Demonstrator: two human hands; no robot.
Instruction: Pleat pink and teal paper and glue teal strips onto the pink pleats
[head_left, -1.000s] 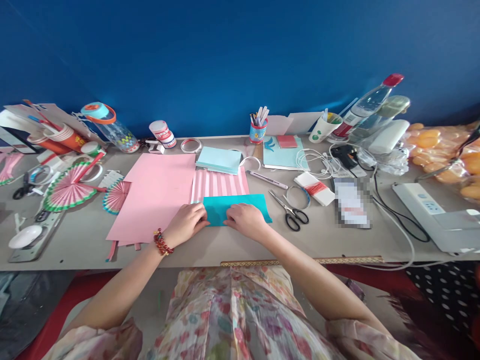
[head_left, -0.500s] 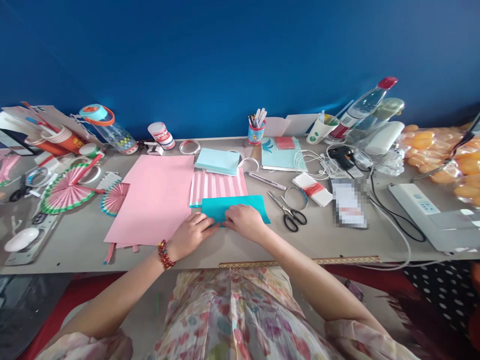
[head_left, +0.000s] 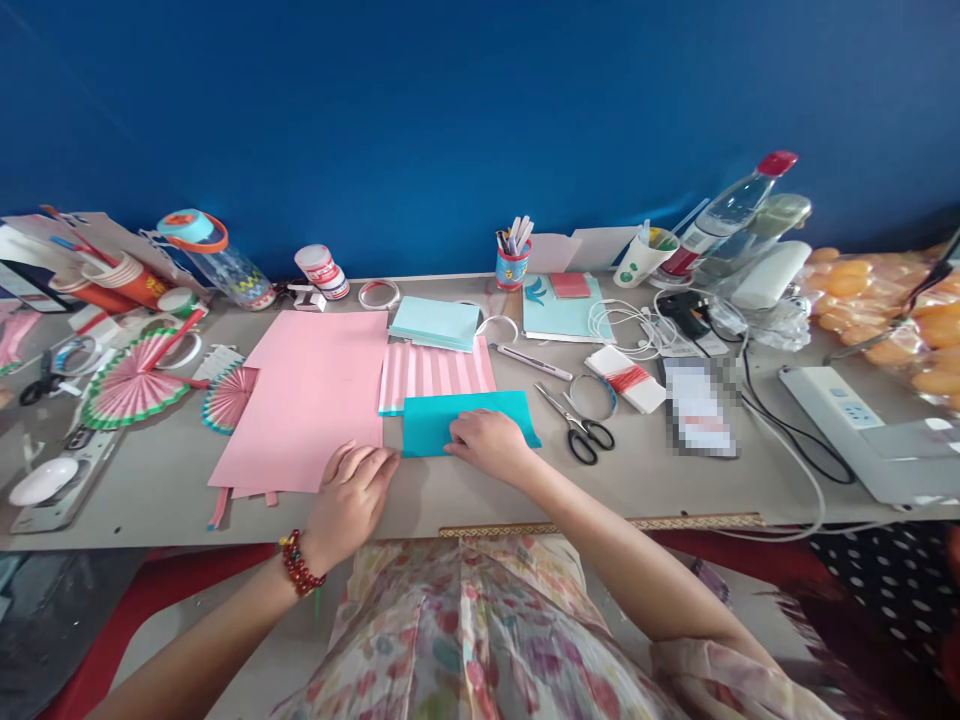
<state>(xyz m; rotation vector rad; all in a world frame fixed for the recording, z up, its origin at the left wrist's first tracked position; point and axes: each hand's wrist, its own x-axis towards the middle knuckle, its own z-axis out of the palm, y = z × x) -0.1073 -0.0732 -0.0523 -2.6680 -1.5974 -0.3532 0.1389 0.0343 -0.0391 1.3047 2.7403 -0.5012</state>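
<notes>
A teal sheet of paper, apparently folded, lies flat in front of me. My right hand rests on its lower middle, fingers bent and pressed together against the paper; the fingertips are partly hidden. My left hand lies lower left, with loosely stretched fingers over the corner of a large pink sheet. Its fingertips come close to the teal paper's left corner and hold nothing. Behind the teal paper is a pink-and-white striped sheet, partly covered by a stack of light blue paper.
Scissors and a pen lie right of the papers. Farther right are a thread-wound card, a phone and a power strip with cables. Paper fans and a tilted bottle are at left.
My left hand has left the teal paper and moved left and toward me, uncovering the paper's left corner. My right hand stays in place on it.
</notes>
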